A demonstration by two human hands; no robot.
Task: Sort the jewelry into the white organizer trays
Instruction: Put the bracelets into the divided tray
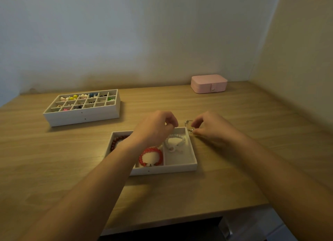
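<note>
A white organizer tray (180,166) sits in the middle of the wooden desk. It holds a dark red bead bracelet (118,140) on the left, a bright red bracelet (151,157) in the middle and a white bracelet (175,141) on the right. My right hand (210,128) pinches a thin silver bracelet (188,126) just above the tray's far right corner. My left hand (156,127) hovers over the tray with curled fingers; whether it touches the silver bracelet I cannot tell.
A second white tray (81,114) with many small compartments, holding colourful earrings and charms, stands at the back left. A shut pink jewelry box (209,83) sits against the back wall on the right. The desk's front edge (180,221) runs near my forearms.
</note>
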